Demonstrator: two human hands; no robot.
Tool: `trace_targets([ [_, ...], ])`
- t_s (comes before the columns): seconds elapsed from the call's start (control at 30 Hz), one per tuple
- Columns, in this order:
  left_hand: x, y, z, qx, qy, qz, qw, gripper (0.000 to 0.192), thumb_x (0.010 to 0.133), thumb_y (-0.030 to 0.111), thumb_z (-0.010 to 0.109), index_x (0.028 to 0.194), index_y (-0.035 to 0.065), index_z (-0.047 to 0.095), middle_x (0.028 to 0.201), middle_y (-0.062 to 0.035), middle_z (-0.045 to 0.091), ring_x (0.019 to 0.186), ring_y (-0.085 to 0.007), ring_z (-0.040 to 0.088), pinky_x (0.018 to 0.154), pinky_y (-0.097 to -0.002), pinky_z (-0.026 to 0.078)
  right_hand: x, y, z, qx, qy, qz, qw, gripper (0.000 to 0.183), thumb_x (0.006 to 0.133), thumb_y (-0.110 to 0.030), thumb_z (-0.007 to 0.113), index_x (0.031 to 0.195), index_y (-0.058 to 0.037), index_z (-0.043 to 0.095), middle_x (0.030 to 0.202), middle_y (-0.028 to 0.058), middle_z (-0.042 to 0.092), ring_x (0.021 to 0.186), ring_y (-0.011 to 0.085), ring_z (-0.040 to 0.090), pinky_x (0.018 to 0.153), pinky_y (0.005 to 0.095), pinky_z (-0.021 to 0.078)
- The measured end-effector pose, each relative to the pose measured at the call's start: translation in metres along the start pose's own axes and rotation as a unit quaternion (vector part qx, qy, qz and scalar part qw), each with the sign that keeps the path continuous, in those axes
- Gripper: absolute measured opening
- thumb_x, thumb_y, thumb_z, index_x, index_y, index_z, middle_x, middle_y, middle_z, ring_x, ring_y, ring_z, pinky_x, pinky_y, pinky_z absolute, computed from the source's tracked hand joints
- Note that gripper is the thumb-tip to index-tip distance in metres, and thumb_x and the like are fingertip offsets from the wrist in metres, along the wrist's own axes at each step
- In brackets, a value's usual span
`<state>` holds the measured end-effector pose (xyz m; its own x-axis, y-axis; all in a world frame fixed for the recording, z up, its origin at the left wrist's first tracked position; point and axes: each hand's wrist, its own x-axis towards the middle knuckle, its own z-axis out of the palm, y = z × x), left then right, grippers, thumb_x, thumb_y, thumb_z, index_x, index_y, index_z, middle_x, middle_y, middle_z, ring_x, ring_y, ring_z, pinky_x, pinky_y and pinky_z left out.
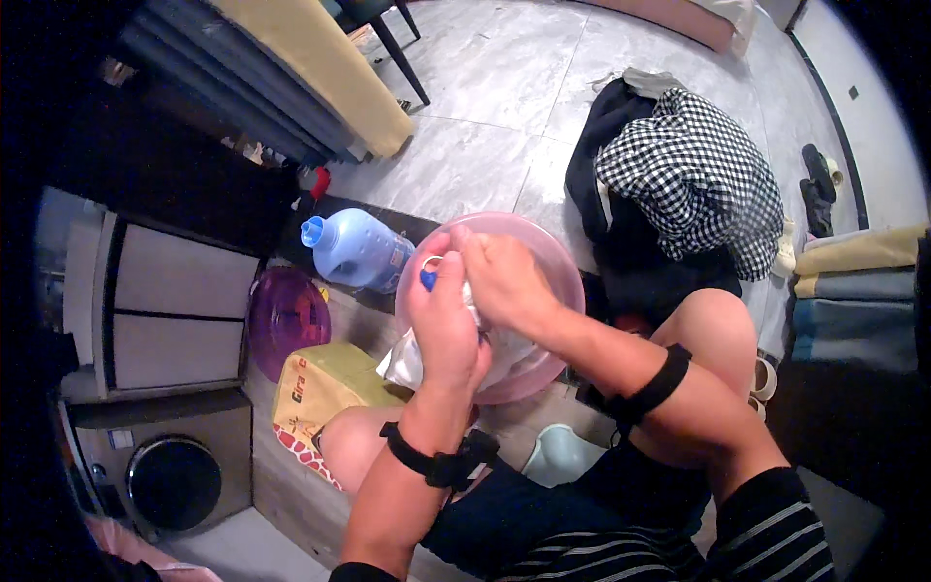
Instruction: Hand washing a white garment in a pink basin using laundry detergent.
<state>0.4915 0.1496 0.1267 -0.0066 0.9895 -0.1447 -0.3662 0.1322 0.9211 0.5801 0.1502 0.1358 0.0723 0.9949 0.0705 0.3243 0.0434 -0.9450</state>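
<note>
Over a pink plastic basin (567, 291), my two hands meet on a bunched white cloth (404, 361). My left hand (445, 327) grips it with the thumb up, and a corner of the cloth hangs out below on the left. A small blue piece (428, 279) and a thin white loop show between the left thumb and fingers. My right hand (505, 280) is closed in a fist just right of the left thumb, on the same cloth. Most of the cloth is hidden by the hands. More pale material lies in the basin, too blurred to name.
Left of the basin a blue detergent bottle (360, 244) leans with its cap off. A purple basin (289, 320) and a yellow giraffe-print box (331, 378) stand nearby. Black-and-white checked cloth (691, 167) tops a dark heap at right. A pale green container (560, 455) sits between my legs.
</note>
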Motion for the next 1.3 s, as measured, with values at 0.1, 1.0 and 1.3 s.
trace_targets([
  [0.1, 0.013, 0.011, -0.019, -0.021, 0.063, -0.068, 0.995, 0.022, 0.090, 0.013, 0.049, 0.109, 0.0015, 0.050, 0.099, -0.0059, 0.054, 0.091, -0.0137, 0.053, 0.078, -0.0269, 0.044, -0.021, -0.018, 0.015, -0.112, -0.056, -0.066, 0.990, 0.032, 0.094, -0.026, 0.030, 0.098, -0.0057, 0.054, 0.077, 0.0224, 0.061, 0.073, 0.0408, 0.060, 0.061, 0.0490, 0.0483],
  [1.0, 0.010, 0.043, -0.035, 0.035, -0.052, -0.075, 0.995, 0.024, 0.089, 0.027, 0.056, 0.102, 0.0073, 0.053, 0.082, 0.0037, 0.055, 0.065, -0.0028, 0.049, 0.051, -0.0173, 0.036, 0.005, -0.010, -0.065, 0.082, -0.158, 0.066, 0.982, 0.031, 0.082, -0.024, 0.057, 0.097, 0.0032, 0.061, 0.080, 0.0075, 0.063, 0.070, 0.0129, 0.056, 0.063, 0.0298, 0.0458],
  [1.3, 0.025, 0.018, -0.044, 0.218, 0.032, 0.117, 0.968, 0.022, 0.087, 0.018, 0.058, 0.100, 0.0007, 0.053, 0.077, 0.0034, 0.052, 0.070, -0.0091, 0.049, 0.074, -0.0227, 0.040, 0.002, -0.011, -0.062, 0.228, -0.138, 0.062, 0.962, 0.027, 0.088, -0.025, 0.047, 0.087, 0.0000, 0.057, 0.078, 0.0033, 0.056, 0.075, 0.0106, 0.051, 0.069, 0.0262, 0.0420],
])
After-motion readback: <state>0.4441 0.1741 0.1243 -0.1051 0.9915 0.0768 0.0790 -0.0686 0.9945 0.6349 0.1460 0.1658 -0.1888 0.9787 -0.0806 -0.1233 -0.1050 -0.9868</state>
